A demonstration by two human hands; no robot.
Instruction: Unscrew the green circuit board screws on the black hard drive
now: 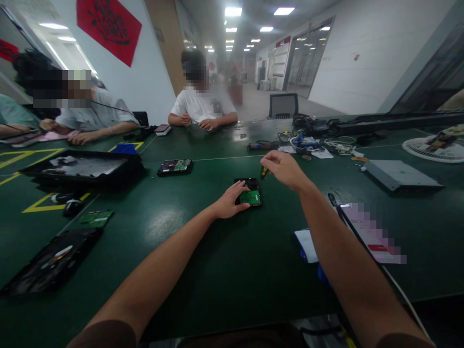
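A hard drive [253, 197] with a green circuit board lies flat on the dark green table. Across its left side rests my left hand [232, 199], the thumb at the near edge and the fingers over the far part, gripping it. Just right of the drive, my right hand [282, 166] is raised with its fingers closed around a small yellow-and-black screwdriver [264, 172]. The tool points downward beside the drive, apart from it. Its tip is too small to make out.
Another hard drive [175, 166] lies beyond my left hand. To the left are a black tray [85, 166], a green circuit board [97, 218] and a black casing [54, 261]. A grey metal box [402, 175] and cables [308, 142] lie right. People sit across the table.
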